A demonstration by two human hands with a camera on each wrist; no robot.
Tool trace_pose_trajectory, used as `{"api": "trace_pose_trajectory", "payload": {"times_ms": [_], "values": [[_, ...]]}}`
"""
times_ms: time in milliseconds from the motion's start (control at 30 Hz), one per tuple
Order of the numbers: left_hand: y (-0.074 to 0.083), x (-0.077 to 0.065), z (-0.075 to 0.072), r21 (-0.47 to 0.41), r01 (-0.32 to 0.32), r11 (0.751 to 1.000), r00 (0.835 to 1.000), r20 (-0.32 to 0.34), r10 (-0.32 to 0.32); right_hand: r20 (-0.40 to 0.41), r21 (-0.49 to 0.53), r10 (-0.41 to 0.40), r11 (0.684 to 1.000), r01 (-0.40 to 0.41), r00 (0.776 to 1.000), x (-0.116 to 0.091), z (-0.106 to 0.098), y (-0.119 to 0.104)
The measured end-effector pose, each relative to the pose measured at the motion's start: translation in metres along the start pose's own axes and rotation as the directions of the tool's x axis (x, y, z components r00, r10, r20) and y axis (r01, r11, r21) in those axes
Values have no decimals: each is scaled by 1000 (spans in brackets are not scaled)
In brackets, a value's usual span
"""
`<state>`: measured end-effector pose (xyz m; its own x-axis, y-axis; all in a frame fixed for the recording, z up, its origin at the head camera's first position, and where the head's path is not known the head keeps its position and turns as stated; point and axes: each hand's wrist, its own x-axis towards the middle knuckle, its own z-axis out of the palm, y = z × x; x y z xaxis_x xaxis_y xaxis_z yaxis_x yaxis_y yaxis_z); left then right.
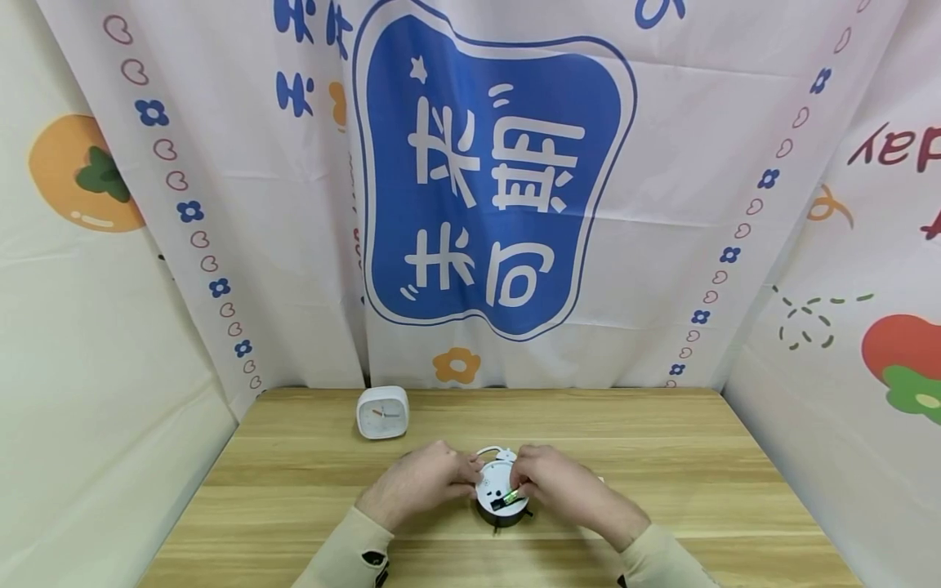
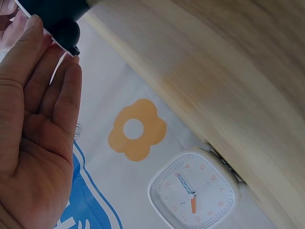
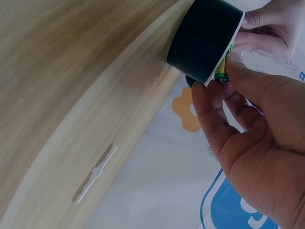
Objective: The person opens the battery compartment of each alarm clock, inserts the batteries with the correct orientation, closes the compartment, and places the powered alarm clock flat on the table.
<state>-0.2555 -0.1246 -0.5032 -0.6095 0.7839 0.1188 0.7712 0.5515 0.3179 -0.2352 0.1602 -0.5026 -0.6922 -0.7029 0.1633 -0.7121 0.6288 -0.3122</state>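
Note:
A round twin-bell style alarm clock lies with its white back up and its dark body below, close over the tabletop in the head view. My left hand holds its left edge, thumb on the white rim and fingers around the side. With my right hand I pinch a green battery against the back of the clock, at the dark battery slot. The right fingers also touch the clock's edge. In the right wrist view the dark side of the clock shows, and the slot is hidden.
A white square clock stands at the back left of the wooden table. A thin white plastic piece lies on the table beyond my right hand. Printed cloth hangs behind and at both sides.

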Motion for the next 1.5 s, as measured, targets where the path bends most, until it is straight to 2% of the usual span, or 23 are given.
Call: {"api": "trace_pose_trajectory", "payload": {"times_ms": [267,533,867,1000,1233,1500], "values": [[0,0,1,15,-11,1000,1000,-8,11,14,-117,-8,993,9,1000,1,0,-10],[0,-1,0,2,7,1000,1000,-4,-7,17,-163,-21,986,24,1000,7,3,-18],[-1,0,3,17,11,1000,1000,-7,-11,3,-99,18,995,-18,1000,9,8,-18],[0,0,4,13,15,1000,1000,-6,-15,-9,-40,50,998,-50,999,5,6,-14],[0,0,4,11,21,1000,1000,3,-21,-43,-11,112,994,-113,993,-2,0,-6],[1,1,3,17,24,1000,1000,8,-25,-20,62,143,988,-141,990,-3,0,-3]]}}
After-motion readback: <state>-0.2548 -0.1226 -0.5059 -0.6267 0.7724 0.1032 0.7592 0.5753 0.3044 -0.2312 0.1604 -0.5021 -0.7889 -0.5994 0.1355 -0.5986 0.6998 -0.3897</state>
